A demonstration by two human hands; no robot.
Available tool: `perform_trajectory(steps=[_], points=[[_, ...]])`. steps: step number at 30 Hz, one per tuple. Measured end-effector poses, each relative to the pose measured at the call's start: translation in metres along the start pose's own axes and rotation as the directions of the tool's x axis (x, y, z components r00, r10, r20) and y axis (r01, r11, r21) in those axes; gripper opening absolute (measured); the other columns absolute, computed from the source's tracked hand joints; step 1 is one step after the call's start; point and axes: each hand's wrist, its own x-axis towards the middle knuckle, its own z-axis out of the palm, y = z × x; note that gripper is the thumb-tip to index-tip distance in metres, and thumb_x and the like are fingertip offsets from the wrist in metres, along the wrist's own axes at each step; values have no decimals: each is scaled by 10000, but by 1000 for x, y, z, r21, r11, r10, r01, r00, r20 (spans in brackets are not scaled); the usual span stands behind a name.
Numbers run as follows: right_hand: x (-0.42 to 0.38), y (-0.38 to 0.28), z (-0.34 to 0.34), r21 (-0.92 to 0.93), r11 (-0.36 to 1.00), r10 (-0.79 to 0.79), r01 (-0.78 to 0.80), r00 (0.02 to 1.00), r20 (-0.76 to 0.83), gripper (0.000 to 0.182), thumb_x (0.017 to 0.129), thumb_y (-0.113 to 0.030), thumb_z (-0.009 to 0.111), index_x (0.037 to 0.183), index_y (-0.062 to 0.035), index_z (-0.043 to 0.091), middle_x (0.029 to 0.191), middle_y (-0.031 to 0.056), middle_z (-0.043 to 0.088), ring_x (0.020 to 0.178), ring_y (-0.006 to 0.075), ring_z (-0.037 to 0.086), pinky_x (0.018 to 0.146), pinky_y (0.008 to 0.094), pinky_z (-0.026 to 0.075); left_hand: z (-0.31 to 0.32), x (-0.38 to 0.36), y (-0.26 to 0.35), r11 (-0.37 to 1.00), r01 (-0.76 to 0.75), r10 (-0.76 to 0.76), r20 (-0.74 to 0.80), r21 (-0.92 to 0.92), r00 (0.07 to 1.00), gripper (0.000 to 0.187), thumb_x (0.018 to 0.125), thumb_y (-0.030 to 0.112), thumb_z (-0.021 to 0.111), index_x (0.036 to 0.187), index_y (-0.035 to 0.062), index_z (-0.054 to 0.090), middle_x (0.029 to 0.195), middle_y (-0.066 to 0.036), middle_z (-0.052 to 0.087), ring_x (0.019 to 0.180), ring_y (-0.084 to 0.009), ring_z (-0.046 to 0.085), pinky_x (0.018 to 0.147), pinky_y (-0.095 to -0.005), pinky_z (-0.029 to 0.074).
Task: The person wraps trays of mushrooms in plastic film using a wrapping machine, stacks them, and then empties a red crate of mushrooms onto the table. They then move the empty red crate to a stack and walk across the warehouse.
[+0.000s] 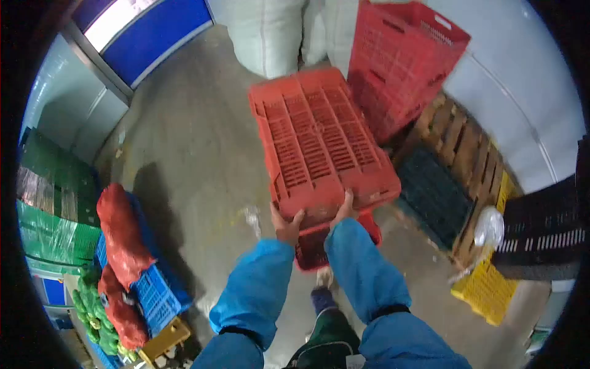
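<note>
A red plastic crate (pixel 316 132) fills the middle of the head view, its slatted grid face turned up toward me. My left hand (pixel 286 225) is closed on its near edge, with the thumb on top. Close by on the same edge, my right hand (pixel 345 210) grips with its thumb up and the other fingers mostly hidden. Part of a second red crate (pixel 312 249) shows under the near edge, below my hands and above my foot.
Stacked red crates (pixel 405 58) stand on a wooden pallet (pixel 458 132) at right, beside a dark green crate (pixel 435 195). Farther right are a yellow crate (pixel 488 289) and black crates (pixel 541 227). White sacks (pixel 267 37) stand behind. Red mesh sacks (pixel 123 237) lie on blue crates (pixel 160 292) at left.
</note>
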Motion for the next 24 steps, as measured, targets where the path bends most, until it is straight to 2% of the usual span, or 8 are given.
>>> perform_trajectory(steps=[2, 6, 8, 12, 19, 21, 22, 24], points=[[19, -47, 62, -41, 999, 14, -12, 999, 35, 852, 685, -592, 625, 1235, 34, 447, 1187, 146, 514, 1010, 291, 525, 794, 461, 432, 24, 71, 6, 978, 14, -5, 45, -208, 999, 871, 717, 203, 748, 1361, -26, 208, 1272, -249, 376, 1116, -344, 467, 938, -412, 401], [66, -88, 137, -86, 991, 101, -100, 995, -3, 815, 693, -579, 632, 1210, 31, 476, 1165, 137, 529, 1005, 285, 529, 799, 462, 432, 59, 188, -26, 999, -23, 23, -28, -22, 999, 861, 723, 244, 745, 1365, -5, 228, 1246, -261, 387, 1110, -355, 468, 931, -414, 408], [113, -100, 180, 71, 997, 9, -21, 986, 167, 821, 698, -566, 646, 1234, 25, 450, 1188, 141, 509, 1009, 289, 528, 817, 462, 435, 77, 241, -36, 996, 90, -90, -50, -6, 995, 842, 732, 294, 735, 1365, 16, 253, 1215, -270, 395, 1122, -368, 451, 934, -425, 402], [170, -140, 265, 94, 995, -7, -21, 958, 287, 853, 707, -554, 652, 1319, -29, 376, 1303, 112, 418, 1132, 286, 455, 911, 452, 391, 107, 352, -23, 994, 93, -94, -18, -53, 995, 836, 732, 294, 737, 1360, 8, 266, 1218, -260, 385, 1095, -351, 472, 936, -415, 402], [318, -197, 421, -21, 997, -68, 74, 977, 201, 868, 714, -600, 609, 1309, -6, 393, 1292, 131, 437, 1141, 287, 456, 898, 434, 399, 169, 556, -35, 980, -90, 94, 14, -177, 995, 749, 740, 186, 731, 1323, -28, 313, 1200, -209, 452, 1069, -272, 505, 890, -371, 436], [353, -211, 478, -121, 991, -50, 54, 998, 37, 891, 701, -598, 622, 1305, 14, 389, 1294, 145, 431, 1133, 294, 463, 887, 443, 403, 174, 629, -45, 963, -128, 136, 20, -239, 990, 679, 767, 166, 699, 1309, -25, 336, 1201, -176, 479, 1050, -257, 519, 861, -352, 450], [383, -210, 500, -21, 987, -155, 161, 972, 178, 907, 683, -571, 660, 1307, 23, 378, 1296, 148, 426, 1145, 292, 452, 878, 464, 404, 173, 657, -34, 968, -104, 117, 43, -230, 992, 679, 767, 166, 699, 1309, -25, 336, 1201, -176, 479, 1050, -257, 519, 861, -352, 450], [387, -222, 533, -89, 994, -62, 70, 995, 81, 893, 681, -569, 665, 1300, 13, 390, 1278, 148, 439, 1118, 284, 469, 845, 444, 426, 171, 695, 14, 977, -80, 109, 144, -197, 984, 648, 797, 187, 666, 1316, -10, 332, 1193, -154, 495, 1021, -256, 531, 836, -346, 460]])
